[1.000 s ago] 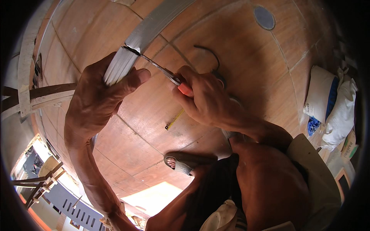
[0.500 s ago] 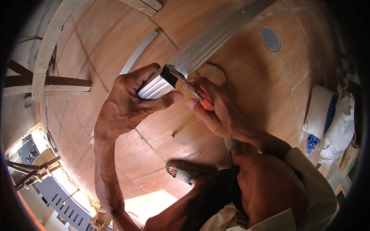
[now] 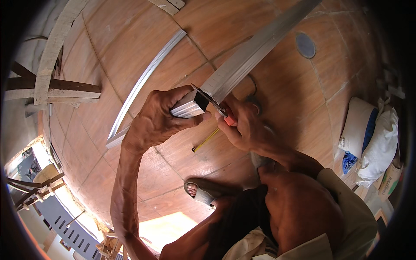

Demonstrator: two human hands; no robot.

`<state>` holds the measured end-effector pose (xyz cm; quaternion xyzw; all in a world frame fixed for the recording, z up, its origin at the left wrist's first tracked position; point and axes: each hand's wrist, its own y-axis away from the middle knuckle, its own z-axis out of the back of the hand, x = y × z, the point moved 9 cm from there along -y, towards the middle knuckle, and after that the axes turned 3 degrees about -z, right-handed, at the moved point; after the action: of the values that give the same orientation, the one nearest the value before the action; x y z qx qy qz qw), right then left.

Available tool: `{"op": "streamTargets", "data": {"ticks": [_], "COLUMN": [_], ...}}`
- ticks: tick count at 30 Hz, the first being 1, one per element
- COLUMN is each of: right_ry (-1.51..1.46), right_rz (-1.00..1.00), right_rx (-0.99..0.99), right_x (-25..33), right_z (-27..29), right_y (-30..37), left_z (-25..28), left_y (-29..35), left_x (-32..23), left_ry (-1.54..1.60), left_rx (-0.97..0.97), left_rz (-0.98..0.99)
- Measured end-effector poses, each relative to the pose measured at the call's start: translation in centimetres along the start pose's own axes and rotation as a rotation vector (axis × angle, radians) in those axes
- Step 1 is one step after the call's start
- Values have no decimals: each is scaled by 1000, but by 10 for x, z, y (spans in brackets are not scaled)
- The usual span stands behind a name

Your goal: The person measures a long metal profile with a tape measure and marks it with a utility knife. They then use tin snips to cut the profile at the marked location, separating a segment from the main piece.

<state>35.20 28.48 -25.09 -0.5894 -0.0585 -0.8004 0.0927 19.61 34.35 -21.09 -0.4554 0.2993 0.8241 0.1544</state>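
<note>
A long silvery metal channel (image 3: 251, 56) runs from the upper right towards me. My left hand (image 3: 158, 112) is wrapped around its near end piece (image 3: 190, 106), thumb below and fingers above, with the dark hollow of the profile facing right. In my right hand (image 3: 243, 123) is a pair of metal snips with red handles (image 3: 231, 120), gripped closed. Their dark blades (image 3: 211, 100) lie across the channel where the end piece bends away from the long part. How deep the blades bite cannot be seen.
A perforated metal strip (image 3: 149, 76) lies on the tiled floor, left of the channel. A yellow measuring tape (image 3: 204, 141) lies below my hands, near my sandalled foot (image 3: 199, 192). White sacks (image 3: 376, 143) stand at right, wooden trestle pieces (image 3: 65, 90) at left. An oval grey plate (image 3: 305, 45) is at upper right.
Both hands, the snips and the channel's near end have shifted a little right and down. The left hand moved most, and more of the perforated strip shows beside it.
</note>
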Motion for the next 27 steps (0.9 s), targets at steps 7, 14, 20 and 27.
{"op": "streamTargets", "data": {"ticks": [7,14,20,27], "right_ry": [11,-24,-1076,-585], "right_rz": [-18,-150,-874,-709], "right_rx": [41,99,525,644], "right_x": [-11,-36,-70,-93], "right_z": [-8,-12,-49,-54], "right_y": [8,12,43,49], "left_z": [-3,-3,133,236], "left_y": [8,-1,54,128], "left_x": [-5,2,-29,61], "left_ry": [-51,-128,-230,-448], "left_rx": [52,43,-563,-957], "left_rz": [12,-35,-49,56]}}
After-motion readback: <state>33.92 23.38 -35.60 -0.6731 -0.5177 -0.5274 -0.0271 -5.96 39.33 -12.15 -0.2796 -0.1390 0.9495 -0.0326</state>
